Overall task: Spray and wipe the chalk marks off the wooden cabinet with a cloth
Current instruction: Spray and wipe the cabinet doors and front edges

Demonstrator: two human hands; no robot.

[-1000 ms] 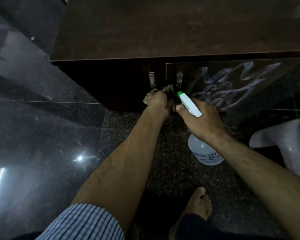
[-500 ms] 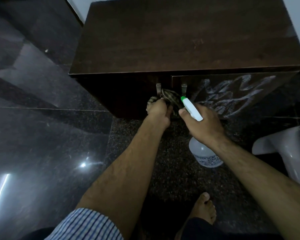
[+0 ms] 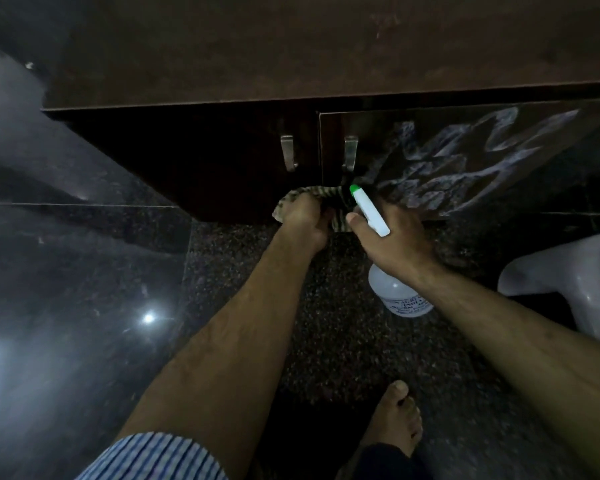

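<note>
Left hand (image 3: 303,221): clenched, fingers curled round a bunched, striped cloth (image 3: 293,201). Folds of the cloth stick out of the fist at 10 o'clock and at 2 o'clock. The cloth sits at the bottom edge of the wooden cabinet (image 3: 291,53) front, just below the two metal handles (image 3: 288,153). The spot is too dark to tell whether the cloth presses on the door face. Right hand (image 3: 397,239): grasping the spray bottle (image 3: 373,213) at its neck, just beside the left hand at its 3 o'clock. The thumb lies along the left side of the white spray head. The green nozzle tip points toward 11 o'clock, at the cloth and the door edge. The fingers on the far side are hidden, so trigger contact cannot be told. The pale bottle body hangs under the wrist at 6 o'clock of the hand; its label print is unreadable. Chalk marks (image 3: 471,164): whitish scrawls across the right-hand door, at 2 o'clock of the right hand. Surroundings: polished dark stone floor (image 3: 84,306) with a bright light reflection, a pale plastic stool (image 3: 561,282) at 3 o'clock of the view, a bare foot (image 3: 397,415) at 5 o'clock and a striped sleeve (image 3: 153,459) at 7 o'clock.
</note>
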